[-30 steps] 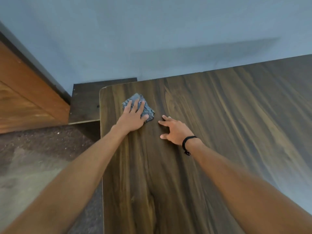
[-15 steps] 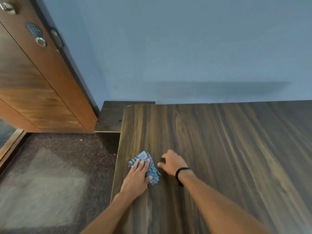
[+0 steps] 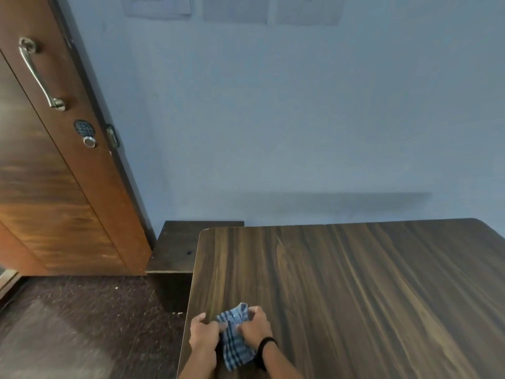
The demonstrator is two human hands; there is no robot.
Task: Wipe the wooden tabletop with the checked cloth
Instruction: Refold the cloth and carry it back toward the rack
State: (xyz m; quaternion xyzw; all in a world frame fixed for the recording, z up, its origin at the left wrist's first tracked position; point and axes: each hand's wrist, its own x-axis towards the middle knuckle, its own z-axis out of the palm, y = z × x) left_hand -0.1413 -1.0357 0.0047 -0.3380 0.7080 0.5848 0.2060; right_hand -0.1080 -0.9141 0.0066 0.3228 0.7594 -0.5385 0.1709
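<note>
Both hands now grip the cloth (image 3: 235, 341) at the worktop (image 3: 355, 291) near edge: left hand (image 3: 204, 333) no longer flat, right hand (image 3: 255, 328) moved onto it.

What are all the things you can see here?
checked cloth: one, blue-white, tabletop's near left edge
wooden tabletop: one, dark brown, lower right
low ledge: one, dark, by far left corner
door: one, reddish brown, left
door handle: one, silver, upper door
papers: three, pale, top of wall
floor: one, dark speckled, lower left
wristband: one, black, right wrist
left hand: one, grips checked cloth's left side
right hand: one, grips checked cloth's right side
</note>
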